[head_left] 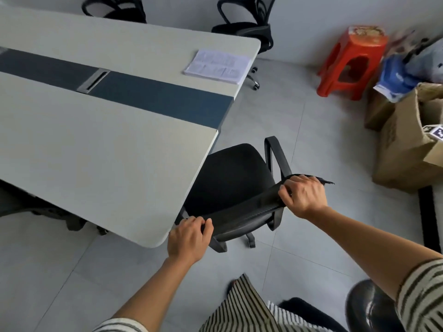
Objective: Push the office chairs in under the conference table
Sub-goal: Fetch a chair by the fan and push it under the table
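The left hand (189, 238) and right hand (305, 196) are both clasping the top edge of the black office chair (230, 178), its seat lying just beyond them, partly under the conference table (107, 140) end. Two more chairs (249, 27) far beyond the hands look untucked, so most pushing probably remains.

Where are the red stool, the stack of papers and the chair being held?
red stool (352, 61): head view, its side.
stack of papers (217, 65): head view, top sheet.
held chair (230, 176): head view, seat cushion.
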### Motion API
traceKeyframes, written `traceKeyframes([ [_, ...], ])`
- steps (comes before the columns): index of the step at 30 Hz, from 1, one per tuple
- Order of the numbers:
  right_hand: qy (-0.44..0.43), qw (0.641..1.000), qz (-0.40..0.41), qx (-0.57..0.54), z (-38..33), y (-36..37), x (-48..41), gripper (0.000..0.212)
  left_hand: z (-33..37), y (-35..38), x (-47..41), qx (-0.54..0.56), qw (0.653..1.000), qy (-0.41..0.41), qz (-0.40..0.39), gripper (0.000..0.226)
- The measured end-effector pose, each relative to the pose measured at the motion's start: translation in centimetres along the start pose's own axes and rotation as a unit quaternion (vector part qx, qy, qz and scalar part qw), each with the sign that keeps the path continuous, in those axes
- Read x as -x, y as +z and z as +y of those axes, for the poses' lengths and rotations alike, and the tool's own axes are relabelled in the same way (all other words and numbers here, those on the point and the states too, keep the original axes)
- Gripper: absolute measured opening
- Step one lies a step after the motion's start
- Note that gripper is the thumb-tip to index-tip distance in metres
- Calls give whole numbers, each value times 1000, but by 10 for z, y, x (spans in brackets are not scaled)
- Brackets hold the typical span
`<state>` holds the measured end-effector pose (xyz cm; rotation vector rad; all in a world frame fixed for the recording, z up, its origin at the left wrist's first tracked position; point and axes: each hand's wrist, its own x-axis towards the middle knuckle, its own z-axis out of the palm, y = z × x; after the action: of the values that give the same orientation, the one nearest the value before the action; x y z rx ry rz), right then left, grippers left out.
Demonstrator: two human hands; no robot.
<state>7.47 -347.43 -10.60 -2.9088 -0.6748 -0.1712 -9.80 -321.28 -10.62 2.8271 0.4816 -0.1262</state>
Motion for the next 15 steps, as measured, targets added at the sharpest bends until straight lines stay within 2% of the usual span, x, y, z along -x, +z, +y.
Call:
traceKeyframes([
  [6,33,999,5,11,13,3,-15,36,17,4,-13,-12,999,-29,-22,43],
  [11,-10,1000,-5,-16,34,3,-46,44,39,4,-25,3,998,-63,-10,39],
  [15,-56,998,-32,-12,59,6,-80,43,68,10,-37,0,994,-97,40,48],
])
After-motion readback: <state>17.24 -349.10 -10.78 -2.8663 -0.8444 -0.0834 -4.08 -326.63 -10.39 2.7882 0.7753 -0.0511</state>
